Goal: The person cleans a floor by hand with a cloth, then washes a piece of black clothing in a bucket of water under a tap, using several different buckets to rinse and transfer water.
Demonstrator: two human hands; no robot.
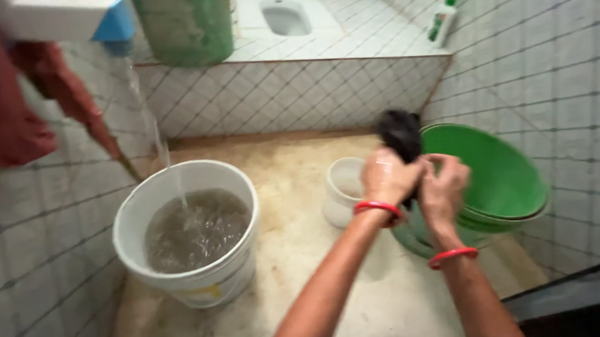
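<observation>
- Here we grip a dark wet cloth [401,136] with both fists, left hand [388,178] and right hand [444,189] clenched tight around it, apparently twisting, though blur hides the fingers.
- We hold it above the green basins [502,173], so drips fall there.
- A small white mug [344,187] stands just beside.
- Water streams into the white bucket [188,227] under the tap.

Wet floor [304,256]: white bucket [188,224]; sm. mug [344,187]; green basins [496,180].
</observation>
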